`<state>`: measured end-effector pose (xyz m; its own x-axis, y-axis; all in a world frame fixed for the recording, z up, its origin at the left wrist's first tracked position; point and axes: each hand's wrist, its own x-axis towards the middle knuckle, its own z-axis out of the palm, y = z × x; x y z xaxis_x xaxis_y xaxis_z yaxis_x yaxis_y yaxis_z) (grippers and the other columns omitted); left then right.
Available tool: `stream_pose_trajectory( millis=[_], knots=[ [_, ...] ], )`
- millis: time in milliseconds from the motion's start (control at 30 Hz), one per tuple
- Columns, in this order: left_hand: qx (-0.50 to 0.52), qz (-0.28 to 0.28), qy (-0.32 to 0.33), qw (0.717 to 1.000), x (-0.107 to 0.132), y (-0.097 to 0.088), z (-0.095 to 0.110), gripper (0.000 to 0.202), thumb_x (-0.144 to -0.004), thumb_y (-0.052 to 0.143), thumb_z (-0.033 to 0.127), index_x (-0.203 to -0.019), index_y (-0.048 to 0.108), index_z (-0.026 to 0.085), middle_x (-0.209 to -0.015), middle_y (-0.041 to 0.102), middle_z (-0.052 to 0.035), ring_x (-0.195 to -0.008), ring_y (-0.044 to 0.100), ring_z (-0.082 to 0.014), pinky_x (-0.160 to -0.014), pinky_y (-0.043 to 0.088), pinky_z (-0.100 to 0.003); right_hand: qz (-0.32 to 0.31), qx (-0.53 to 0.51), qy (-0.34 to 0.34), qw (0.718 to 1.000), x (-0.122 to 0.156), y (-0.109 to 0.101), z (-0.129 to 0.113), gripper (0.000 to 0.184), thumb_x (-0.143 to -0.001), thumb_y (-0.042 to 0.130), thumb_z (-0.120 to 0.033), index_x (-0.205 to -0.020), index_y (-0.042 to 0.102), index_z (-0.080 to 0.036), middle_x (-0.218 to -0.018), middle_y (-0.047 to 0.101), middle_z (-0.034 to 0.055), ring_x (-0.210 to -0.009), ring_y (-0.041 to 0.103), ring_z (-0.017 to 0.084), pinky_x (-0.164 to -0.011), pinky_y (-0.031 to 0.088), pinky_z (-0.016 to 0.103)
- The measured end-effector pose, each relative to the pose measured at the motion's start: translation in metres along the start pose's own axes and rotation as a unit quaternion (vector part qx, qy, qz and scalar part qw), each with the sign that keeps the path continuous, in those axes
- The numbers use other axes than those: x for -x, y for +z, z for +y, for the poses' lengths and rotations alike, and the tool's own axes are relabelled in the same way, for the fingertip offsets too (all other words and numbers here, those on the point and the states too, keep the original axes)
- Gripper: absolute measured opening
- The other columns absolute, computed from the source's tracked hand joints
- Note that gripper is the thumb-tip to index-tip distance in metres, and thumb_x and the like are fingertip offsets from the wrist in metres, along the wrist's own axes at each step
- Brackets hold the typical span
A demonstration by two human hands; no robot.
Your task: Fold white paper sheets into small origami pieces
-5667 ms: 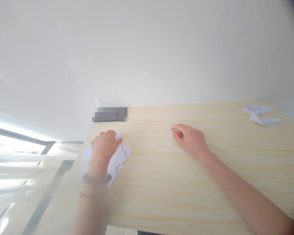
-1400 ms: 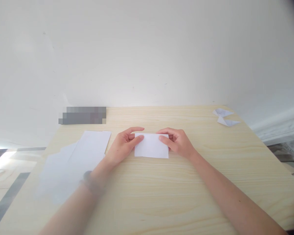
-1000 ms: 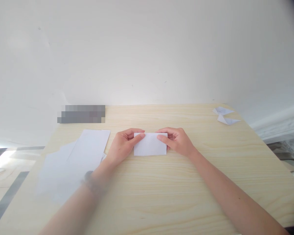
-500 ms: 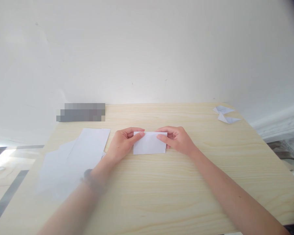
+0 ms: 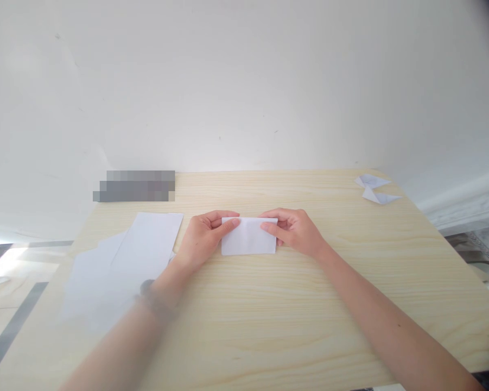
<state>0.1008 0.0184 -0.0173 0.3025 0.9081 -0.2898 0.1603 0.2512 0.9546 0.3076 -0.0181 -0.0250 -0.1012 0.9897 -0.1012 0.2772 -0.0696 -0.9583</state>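
Note:
A small white rectangle of folded paper (image 5: pixel 249 239) is held between my two hands over the middle of the table. My left hand (image 5: pixel 205 233) pinches its upper left corner, thumb in front and fingers behind. On the other side, my right hand (image 5: pixel 295 231) grips the upper right corner in the same way. The paper's top edge looks like a straight fold, and its lower edge faces me. Fingertips behind the paper are partly hidden.
Loose white sheets (image 5: pixel 146 239) lie overlapping at the left, partly under my left forearm. Two folded paper shapes (image 5: pixel 376 190) rest at the far right. A pixelated dark object (image 5: pixel 136 187) sits at the back left, by the wall (image 5: pixel 244 81). The wooden table (image 5: pixel 268 315) spans the view.
Almost nothing differs. The view has shifted very slightly, and both hands keep the same hold on the folded paper.

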Motion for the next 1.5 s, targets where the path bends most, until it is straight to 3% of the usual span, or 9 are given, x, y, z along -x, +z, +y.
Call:
stream_pose_trajectory(
  millis=[233, 533, 667, 867, 1100, 1200, 1367, 1500],
  knots=[
    [-0.006, 0.002, 0.008, 1.000, 0.000, -0.001, -0.003, 0.041, -0.068, 0.068, 0.046, -0.097, 0.066, 0.018, -0.085, 0.070, -0.0048, -0.070, 0.060, -0.0167, -0.059, 0.044, -0.025, -0.009, -0.008, -0.002, 1.000, 0.000, 0.001, 0.001, 0.028, -0.075, 0.060, -0.041, -0.091, 0.065, -0.019, -0.074, 0.066, 0.0028, -0.063, 0.062, 0.015, -0.050, 0.051, 0.025],
    [-0.065, -0.001, 0.021, 0.998, 0.003, 0.001, 0.005, 0.036, -0.069, 0.065, 0.048, -0.087, 0.069, 0.017, -0.080, 0.070, -0.0035, -0.067, 0.059, -0.0165, -0.058, 0.042, -0.024, -0.002, 0.055, -0.062, 0.997, -0.003, -0.005, 0.003, 0.021, -0.076, 0.059, -0.033, -0.091, 0.065, -0.018, -0.088, 0.067, 0.0041, -0.073, 0.060, 0.015, -0.062, 0.048, 0.026],
    [-0.090, 0.008, 0.036, 0.995, 0.007, 0.005, 0.003, 0.035, -0.071, 0.064, 0.047, -0.087, 0.071, 0.017, -0.073, 0.070, -0.0023, -0.062, 0.057, -0.0143, -0.052, 0.040, -0.022, -0.014, 0.074, -0.084, 0.994, -0.002, 0.003, -0.003, 0.018, -0.078, 0.056, -0.028, -0.092, 0.064, -0.020, -0.096, 0.066, 0.0039, -0.085, 0.060, 0.017, -0.069, 0.047, 0.027],
    [-0.125, 0.000, 0.071, 0.990, 0.010, 0.008, 0.001, 0.036, -0.071, 0.061, 0.048, -0.084, 0.072, 0.017, -0.064, 0.066, -0.0016, -0.051, 0.051, -0.0125, -0.042, 0.031, -0.022, 0.047, 0.106, -0.107, 0.988, 0.001, 0.022, -0.011, 0.015, -0.079, 0.056, -0.033, -0.075, 0.062, -0.020, -0.079, 0.065, 0.0005, -0.073, 0.057, 0.013, -0.067, 0.043, 0.026],
    [-0.143, -0.023, 0.082, 0.986, 0.010, 0.008, 0.001, 0.035, -0.073, 0.058, 0.047, -0.082, 0.072, 0.016, -0.067, 0.065, -0.0028, -0.053, 0.051, -0.0121, -0.043, 0.032, -0.022, 0.042, 0.108, -0.095, 0.989, 0.001, 0.028, -0.011, 0.013, -0.079, 0.053, -0.029, -0.074, 0.059, -0.019, -0.077, 0.063, 0.0004, -0.071, 0.055, 0.012, -0.065, 0.042, 0.024],
    [-0.132, -0.029, 0.066, 0.989, 0.008, 0.006, 0.001, 0.035, -0.073, 0.059, 0.047, -0.083, 0.070, 0.016, -0.065, 0.063, -0.0021, -0.053, 0.049, -0.0107, -0.044, 0.032, -0.020, 0.025, 0.116, -0.093, 0.989, 0.002, 0.024, -0.011, 0.012, -0.079, 0.052, -0.028, -0.073, 0.057, -0.018, -0.074, 0.061, -0.0004, -0.067, 0.052, 0.011, -0.061, 0.040, 0.023],
    [-0.136, 0.025, 0.042, 0.990, 0.004, 0.002, 0.002, 0.035, -0.071, 0.062, 0.048, -0.084, 0.069, 0.016, -0.054, 0.053, 0.0015, -0.046, 0.041, -0.0079, -0.040, 0.026, -0.018, -0.020, 0.127, -0.070, 0.989, 0.003, 0.006, -0.007, 0.011, -0.080, 0.049, -0.027, -0.075, 0.055, -0.019, -0.075, 0.057, -0.0007, -0.065, 0.047, 0.011, -0.059, 0.037, 0.024],
    [-0.117, 0.030, 0.036, 0.992, 0.005, 0.002, 0.003, 0.035, -0.072, 0.062, 0.048, -0.085, 0.068, 0.017, -0.064, 0.060, -0.0009, -0.052, 0.047, -0.0100, -0.044, 0.032, -0.019, -0.066, 0.115, -0.050, 0.990, 0.001, -0.009, -0.002, 0.010, -0.080, 0.050, -0.026, -0.076, 0.054, -0.019, -0.076, 0.056, -0.0008, -0.067, 0.048, 0.011, -0.062, 0.038, 0.025]
  ],
)
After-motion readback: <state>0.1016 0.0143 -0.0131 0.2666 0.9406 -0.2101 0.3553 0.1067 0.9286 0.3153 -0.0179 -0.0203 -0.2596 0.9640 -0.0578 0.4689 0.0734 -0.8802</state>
